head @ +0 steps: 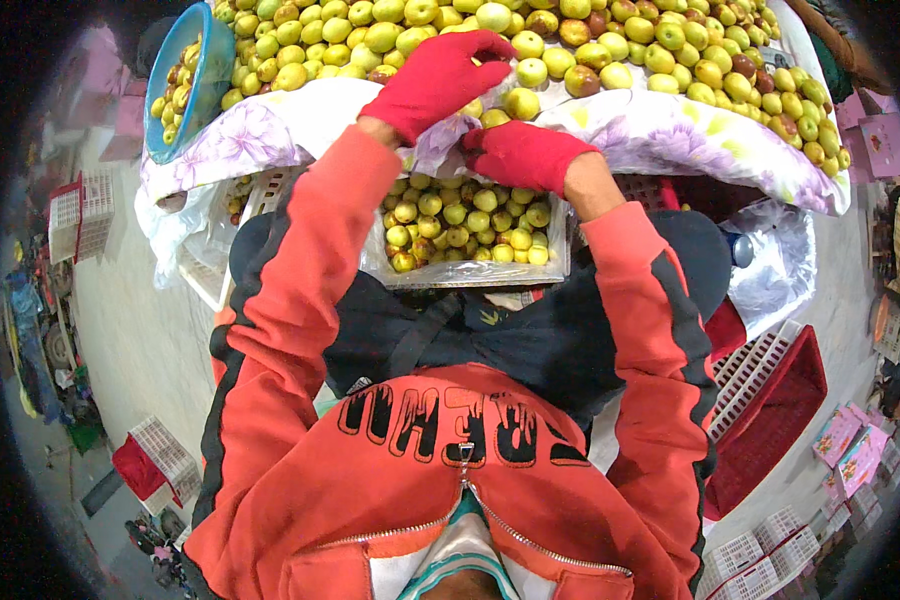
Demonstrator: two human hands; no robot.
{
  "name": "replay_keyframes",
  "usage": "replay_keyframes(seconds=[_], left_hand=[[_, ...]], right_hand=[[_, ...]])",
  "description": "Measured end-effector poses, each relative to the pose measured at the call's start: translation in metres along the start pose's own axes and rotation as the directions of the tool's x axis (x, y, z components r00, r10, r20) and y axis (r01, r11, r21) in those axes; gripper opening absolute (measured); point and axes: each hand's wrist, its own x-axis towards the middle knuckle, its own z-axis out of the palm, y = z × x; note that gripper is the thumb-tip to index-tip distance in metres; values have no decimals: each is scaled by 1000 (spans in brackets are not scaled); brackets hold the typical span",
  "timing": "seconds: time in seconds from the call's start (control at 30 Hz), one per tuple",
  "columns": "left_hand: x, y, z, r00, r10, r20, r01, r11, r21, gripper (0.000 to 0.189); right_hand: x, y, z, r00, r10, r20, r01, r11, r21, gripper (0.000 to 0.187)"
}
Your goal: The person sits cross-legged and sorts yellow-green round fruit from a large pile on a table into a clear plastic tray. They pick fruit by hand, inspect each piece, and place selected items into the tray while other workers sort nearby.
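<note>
A broad heap of green and brown jujube fruits (345, 31) lies on a cloth with a purple flower print (667, 135). My left hand (446, 82), in a red knit glove, is over the near edge of the heap with its fingers curled. A bit of yellow-green shows by its fingertips; whether it is held cannot be told. My right hand (529, 156), gloved alike, is lower, at the cloth's front edge, its fingers bent beside a few loose jujubes (521, 103). Below both hands, a plastic-lined box (476, 276) contains more jujubes (457, 221).
A blue plastic basin (208, 82) with jujubes stands at the far left. White and red slotted crates (769, 420) are at my right, with a silvery plastic-lined container (776, 262) above them. Other crates (82, 217) stand on the floor. Another person's arm (840, 49) reaches in at the upper right.
</note>
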Motion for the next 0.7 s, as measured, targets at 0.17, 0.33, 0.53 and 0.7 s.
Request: replay_keyframes(seconds=[0.17, 0.33, 0.53, 0.7], left_hand=[[25, -28, 29, 977, 200, -72, -99, 728, 678, 31], [43, -30, 40, 994, 102, -26, -51, 681, 730, 22], [46, -31, 27, 999, 24, 28, -37, 748, 663, 31], [25, -13, -1, 995, -95, 6, 95, 988, -122, 42]], right_hand=[[3, 5, 3, 1000, -27, 12, 27, 999, -17, 37], [3, 3, 4, 1000, -12, 5, 12, 999, -30, 37], [-2, 0, -1, 1000, -9, 8, 10, 999, -31, 37], [-2, -4, -5, 999, -49, 10, 50, 998, -47, 36]])
